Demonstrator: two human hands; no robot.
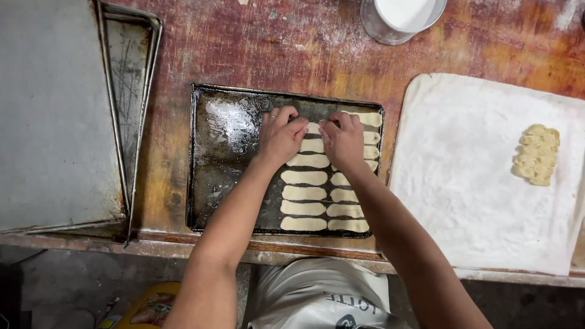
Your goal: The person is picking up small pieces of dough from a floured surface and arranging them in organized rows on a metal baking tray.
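Observation:
A dark, greasy baking tray [225, 158] lies on a worn red table. Several pale, oblong dough pieces [303, 193] sit in two columns on its right half. Both hands are over the far end of the tray. My left hand [280, 137] and my right hand [342, 140] pinch the two ends of one dough piece [312, 128] and press it down at the top of the left column. The tray's left half is bare and smeared with grease.
A floured white cloth [469, 183] lies to the right with a small stack of shaped dough [537, 155] on it. Stacked metal trays [61, 116] stand at the left. A clear container of white powder [399, 17] sits at the far edge.

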